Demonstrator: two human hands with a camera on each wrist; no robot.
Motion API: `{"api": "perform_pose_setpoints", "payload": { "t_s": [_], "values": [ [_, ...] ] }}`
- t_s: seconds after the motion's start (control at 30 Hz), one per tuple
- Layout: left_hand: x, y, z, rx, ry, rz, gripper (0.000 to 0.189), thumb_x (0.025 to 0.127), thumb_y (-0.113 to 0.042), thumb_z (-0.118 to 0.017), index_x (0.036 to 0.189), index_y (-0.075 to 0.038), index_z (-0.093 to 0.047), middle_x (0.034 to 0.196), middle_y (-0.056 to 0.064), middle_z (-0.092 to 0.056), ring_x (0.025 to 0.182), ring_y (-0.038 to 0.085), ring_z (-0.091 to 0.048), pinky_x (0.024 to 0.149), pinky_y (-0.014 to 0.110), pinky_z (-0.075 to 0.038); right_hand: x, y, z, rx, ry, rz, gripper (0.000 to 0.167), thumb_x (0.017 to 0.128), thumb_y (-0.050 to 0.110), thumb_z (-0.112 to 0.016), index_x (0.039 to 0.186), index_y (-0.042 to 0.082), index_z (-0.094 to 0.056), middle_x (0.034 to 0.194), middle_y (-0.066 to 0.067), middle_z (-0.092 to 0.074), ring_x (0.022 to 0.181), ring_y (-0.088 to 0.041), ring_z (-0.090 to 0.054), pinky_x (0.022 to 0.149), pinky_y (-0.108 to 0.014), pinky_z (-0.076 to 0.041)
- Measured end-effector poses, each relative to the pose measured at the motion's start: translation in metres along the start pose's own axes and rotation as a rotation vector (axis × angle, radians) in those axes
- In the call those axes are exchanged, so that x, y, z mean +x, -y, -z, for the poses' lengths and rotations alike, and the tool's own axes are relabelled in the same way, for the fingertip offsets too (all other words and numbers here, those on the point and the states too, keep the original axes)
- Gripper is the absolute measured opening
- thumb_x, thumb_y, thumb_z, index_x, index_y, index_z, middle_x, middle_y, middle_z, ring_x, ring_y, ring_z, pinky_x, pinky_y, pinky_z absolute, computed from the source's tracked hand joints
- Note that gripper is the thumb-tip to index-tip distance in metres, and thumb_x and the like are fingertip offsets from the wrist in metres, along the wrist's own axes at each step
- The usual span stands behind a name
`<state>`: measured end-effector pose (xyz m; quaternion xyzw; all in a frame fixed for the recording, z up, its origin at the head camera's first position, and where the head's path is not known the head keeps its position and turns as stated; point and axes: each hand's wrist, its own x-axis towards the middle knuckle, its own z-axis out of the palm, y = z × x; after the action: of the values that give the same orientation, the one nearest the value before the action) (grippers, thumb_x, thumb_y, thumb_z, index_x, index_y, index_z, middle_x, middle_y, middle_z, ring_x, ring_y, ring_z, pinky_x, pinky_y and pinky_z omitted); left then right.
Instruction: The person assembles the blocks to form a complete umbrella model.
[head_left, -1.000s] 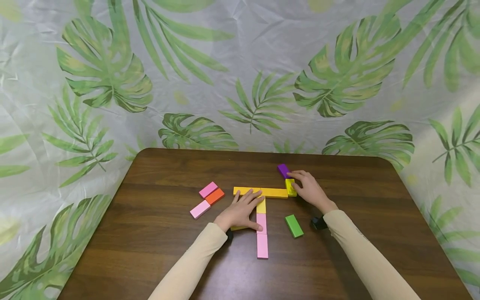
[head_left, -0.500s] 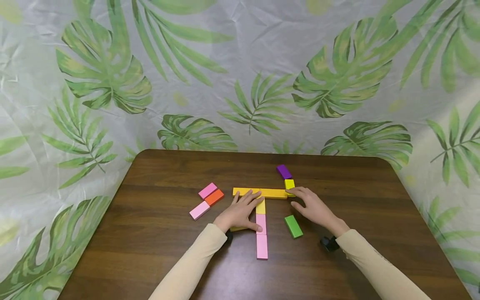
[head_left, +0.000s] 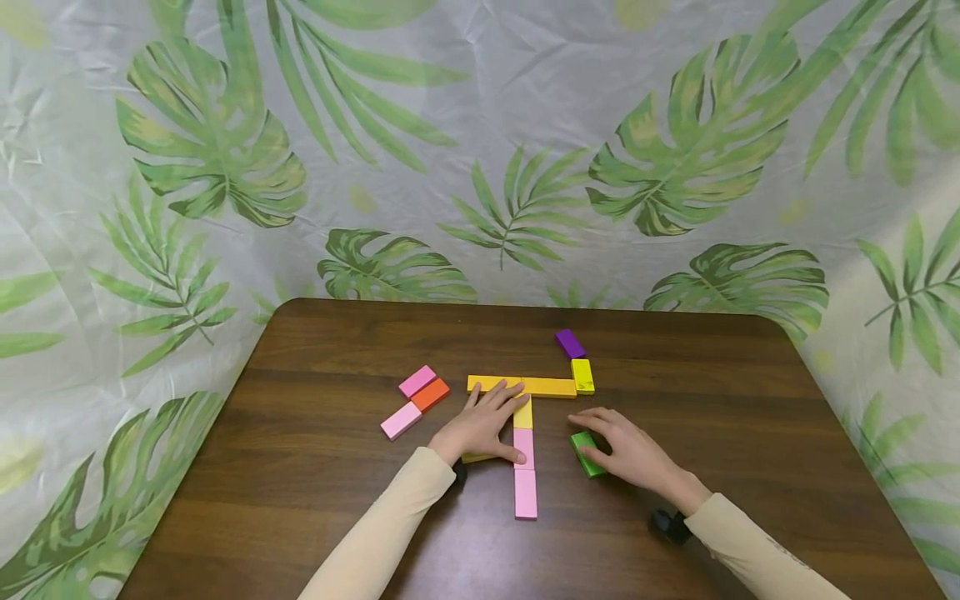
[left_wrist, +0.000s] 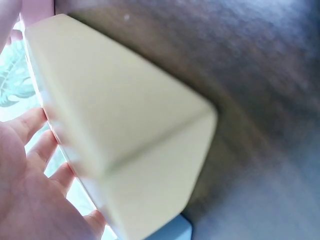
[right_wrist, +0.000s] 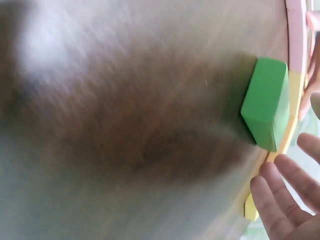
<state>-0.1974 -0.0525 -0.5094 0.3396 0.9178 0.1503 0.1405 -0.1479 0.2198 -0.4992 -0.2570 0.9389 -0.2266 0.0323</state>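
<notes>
My left hand [head_left: 480,427] rests with spread fingers over the joined row of flat blocks. Its fingertips lie near the orange-yellow bar [head_left: 551,387] and its thumb is on a pink block [head_left: 524,440]. Below that lies another pink block [head_left: 526,493]. My right hand [head_left: 633,454] hovers over the green block [head_left: 582,446], thumb and fingers apart, hiding part of it. In the right wrist view the green block [right_wrist: 265,97] sits apart from the relaxed fingers [right_wrist: 275,205]. Close to the left wrist camera, a pale yellow block [left_wrist: 120,90] fills much of the view.
Beyond the bar's right end lie a bright yellow block [head_left: 582,377] and a purple block [head_left: 569,343], corner to corner. To the left sit a red-orange block [head_left: 431,395], a hot pink block [head_left: 417,381] and a pale pink block [head_left: 401,421]. A leaf-print cloth [head_left: 480,167] hangs behind the table [head_left: 315,517].
My right hand has left the bright yellow block and come back toward me, over the green block. The left hand has stayed in place.
</notes>
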Motion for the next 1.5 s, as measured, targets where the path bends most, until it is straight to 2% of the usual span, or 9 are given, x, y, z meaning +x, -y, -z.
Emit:
{"api": "perform_pose_setpoints", "payload": {
  "t_s": [0.27, 0.57, 0.73, 0.93, 1.07, 1.2, 1.5],
  "values": [
    [0.0, 0.001, 0.0, 0.004, -0.003, 0.0, 0.097, 0.077, -0.061, -0.069, 0.153, -0.018, -0.026, 0.159, 0.0, -0.015, 0.145, 0.022, -0.004, 0.112, 0.054, 0.0, -0.008, 0.003, -0.006, -0.05, -0.012, 0.035, 0.053, 0.084, 0.028, -0.074, 0.131, 0.01, -0.059, 0.128, -0.011, -0.054, 0.112, -0.03, -0.052, 0.084, -0.047, -0.049],
    [0.001, 0.002, 0.0, 0.018, -0.003, 0.004, 0.097, 0.077, -0.061, -0.068, 0.153, -0.018, -0.026, 0.159, -0.001, -0.015, 0.145, 0.022, -0.005, 0.112, 0.054, -0.001, -0.003, 0.003, -0.012, 0.006, 0.008, 0.02, 0.051, 0.084, 0.014, -0.073, 0.132, 0.008, -0.058, 0.13, -0.012, -0.052, 0.114, -0.031, -0.051, 0.091, -0.049, -0.046],
    [0.001, 0.002, 0.0, 0.017, 0.001, 0.004, 0.097, 0.077, -0.062, -0.068, 0.153, -0.018, -0.026, 0.159, -0.001, -0.014, 0.145, 0.022, -0.005, 0.112, 0.054, -0.001, 0.003, 0.001, -0.013, 0.037, -0.015, 0.029, 0.05, 0.085, 0.008, -0.072, 0.132, 0.005, -0.057, 0.132, -0.014, -0.051, 0.114, -0.032, -0.052, 0.092, -0.05, -0.045],
    [0.001, 0.002, 0.0, 0.009, 0.004, 0.006, 0.097, 0.077, -0.061, -0.069, 0.153, -0.018, -0.026, 0.159, -0.001, -0.014, 0.145, 0.021, -0.004, 0.112, 0.053, 0.0, 0.003, 0.0, -0.012, 0.024, -0.05, 0.024, 0.052, 0.083, 0.011, -0.074, 0.132, 0.004, -0.057, 0.13, -0.014, -0.053, 0.108, -0.028, -0.054, 0.086, -0.044, -0.048],
    [0.0, 0.003, -0.001, 0.006, 0.003, 0.01, 0.098, 0.076, -0.061, -0.069, 0.153, -0.018, -0.026, 0.159, -0.001, -0.014, 0.145, 0.021, -0.003, 0.112, 0.053, 0.001, 0.0, 0.0, -0.012, -0.01, -0.037, 0.007, 0.054, 0.082, 0.013, -0.075, 0.132, 0.005, -0.057, 0.129, -0.013, -0.054, 0.106, -0.027, -0.054, 0.081, -0.043, -0.049],
    [-0.001, 0.003, -0.001, 0.003, 0.002, 0.009, 0.098, 0.076, -0.061, -0.069, 0.153, -0.018, -0.026, 0.159, -0.001, -0.014, 0.145, 0.021, -0.004, 0.112, 0.053, 0.001, -0.002, 0.0, -0.012, -0.015, -0.03, -0.005, 0.052, 0.082, 0.01, -0.074, 0.131, 0.006, -0.058, 0.127, -0.012, -0.056, 0.107, -0.027, -0.054, 0.081, -0.043, -0.049],
    [0.0, 0.0, 0.0, 0.002, 0.01, 0.001, 0.097, 0.078, -0.06, -0.069, 0.153, -0.018, -0.025, 0.159, -0.001, -0.013, 0.145, 0.021, -0.003, 0.112, 0.053, 0.001, 0.009, -0.002, -0.011, 0.019, -0.111, 0.03, 0.047, 0.081, 0.005, -0.072, 0.126, 0.004, -0.062, 0.121, -0.01, -0.06, 0.106, -0.025, -0.055, 0.086, -0.044, -0.049]
  ]
}}
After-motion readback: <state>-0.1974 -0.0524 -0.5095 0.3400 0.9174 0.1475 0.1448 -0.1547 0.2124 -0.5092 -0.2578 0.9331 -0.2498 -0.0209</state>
